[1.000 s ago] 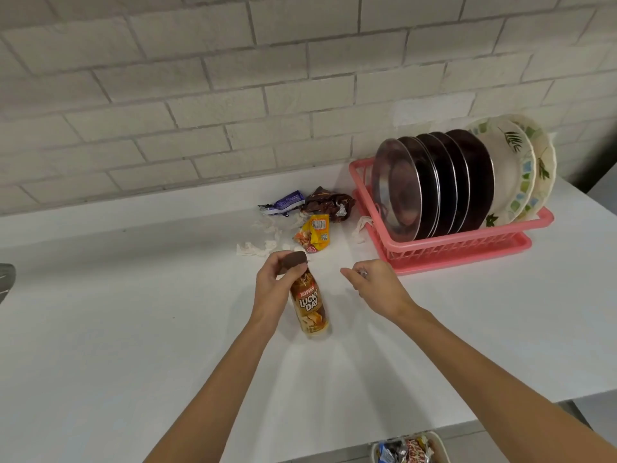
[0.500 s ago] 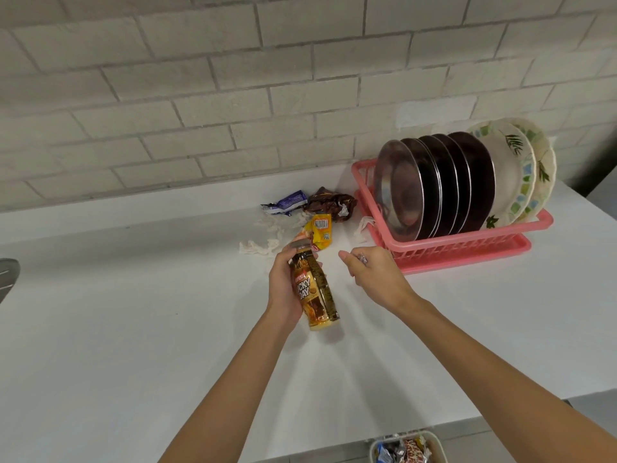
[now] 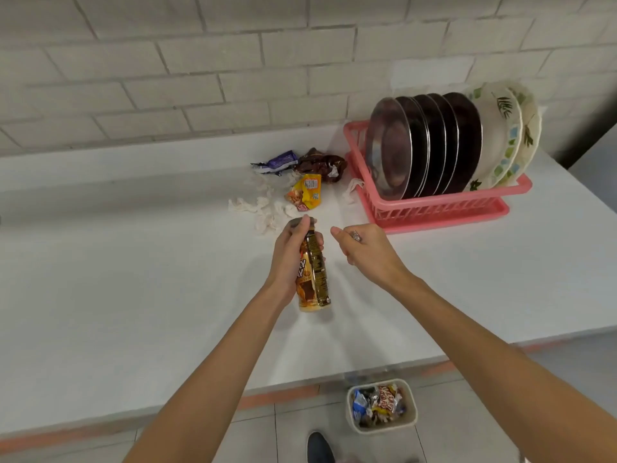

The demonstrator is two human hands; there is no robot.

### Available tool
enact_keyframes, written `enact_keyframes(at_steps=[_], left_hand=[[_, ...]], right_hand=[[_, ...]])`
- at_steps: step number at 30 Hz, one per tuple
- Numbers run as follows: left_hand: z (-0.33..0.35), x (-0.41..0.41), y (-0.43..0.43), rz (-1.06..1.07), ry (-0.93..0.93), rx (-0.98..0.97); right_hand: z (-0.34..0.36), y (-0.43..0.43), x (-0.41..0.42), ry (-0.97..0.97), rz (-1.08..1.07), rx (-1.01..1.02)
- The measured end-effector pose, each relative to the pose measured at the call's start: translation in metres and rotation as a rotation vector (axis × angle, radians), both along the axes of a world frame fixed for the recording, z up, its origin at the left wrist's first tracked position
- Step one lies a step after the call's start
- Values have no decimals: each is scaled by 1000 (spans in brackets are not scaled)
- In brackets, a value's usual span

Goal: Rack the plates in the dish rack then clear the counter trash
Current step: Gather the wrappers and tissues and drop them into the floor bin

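Left hand (image 3: 288, 259) fingers (image 3: 320, 242) wrapped round the bottle (image 3: 315, 282) high up by the cap, bottle tilted low over the worktop (image 3: 133, 279); right hand (image 3: 365, 253) just beside, loosely curled, holding nothing. Risk: a grip that near the top may let the bottle swing or slip, so it misses the bin (image 3: 384, 428) on the floor. Wrappers (image 3: 305, 193) and tissue (image 3: 263, 212) lie near the rack (image 3: 434, 210); a hasty grab there could bump the racked plates (image 3: 430, 145).
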State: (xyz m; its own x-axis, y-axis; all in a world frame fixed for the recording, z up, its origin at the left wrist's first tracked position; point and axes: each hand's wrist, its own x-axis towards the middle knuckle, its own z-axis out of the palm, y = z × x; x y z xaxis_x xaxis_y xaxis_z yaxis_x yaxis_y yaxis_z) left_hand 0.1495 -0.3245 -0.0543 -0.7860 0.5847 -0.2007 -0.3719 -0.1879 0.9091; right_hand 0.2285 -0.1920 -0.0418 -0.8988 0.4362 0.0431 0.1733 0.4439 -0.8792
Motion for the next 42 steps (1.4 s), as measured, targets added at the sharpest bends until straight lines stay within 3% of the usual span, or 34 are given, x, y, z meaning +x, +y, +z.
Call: enact_keyframes(at_steps=[8,18,27,31,35,42], left_hand=[[-14,79,-14,3,97,-84],[-36,219,-7,-40,360,-344],[-80,334,-23,-114,527,-665],[-98,351,-25,-131,547,-791],[-128,350,-26,-141,489,-881],[-255,329,-13,-169,512,-935]], right_hand=[[-16,1,83,-186,44,-164],[-57,36,244,-355,140,-159],[-98,60,388,-335,61,-408],[-124,71,414,-314,-7,-328],[-159,78,426,-326,-122,-401],[-282,99,404,-272,-214,-372]])
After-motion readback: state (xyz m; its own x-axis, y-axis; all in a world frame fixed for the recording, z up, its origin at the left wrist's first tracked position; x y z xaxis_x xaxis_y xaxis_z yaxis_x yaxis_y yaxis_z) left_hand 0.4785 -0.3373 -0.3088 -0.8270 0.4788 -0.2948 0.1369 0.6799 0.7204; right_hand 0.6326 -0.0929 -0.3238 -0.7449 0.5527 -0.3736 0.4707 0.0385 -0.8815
